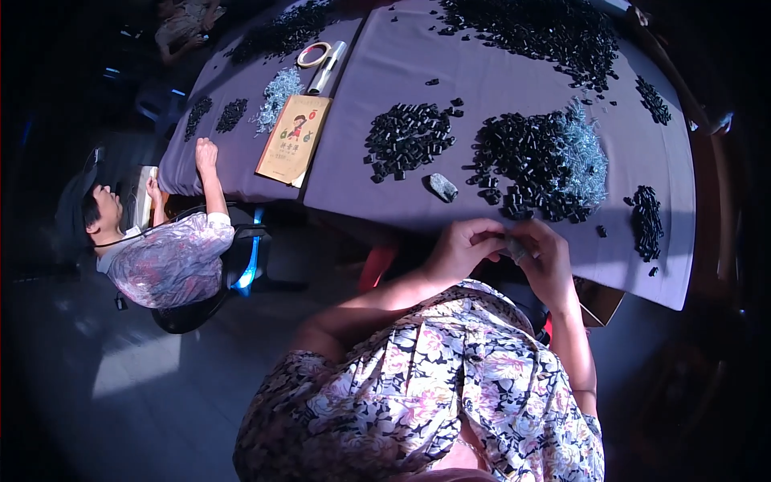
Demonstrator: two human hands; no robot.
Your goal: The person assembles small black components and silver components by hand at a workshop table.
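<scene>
My left hand (pixel 464 251) and my right hand (pixel 548 255) meet at the table's near edge, fingers bent and pinched together. Between the fingertips is a small greyish thing (pixel 515 248), too small and covered to name. Just beyond my hands lies a heap of small black plastic-looking pieces (pixel 514 161). Against its right side rests a pile of thin, clear, shiny bits (pixel 581 161). A crumpled grey-white lump (pixel 442 188) sits left of that heap, near the edge. Farther left is another pile of black pieces (pixel 408 140).
Purple cloth covers the table (pixel 345 181). Black pieces form a large far heap (pixel 546 36) and a small right pile (pixel 646 225). Left are a booklet (pixel 293 140), a tape roll (pixel 314 55) and more clear bits (pixel 279 100). A seated person (pixel 173 253) works there.
</scene>
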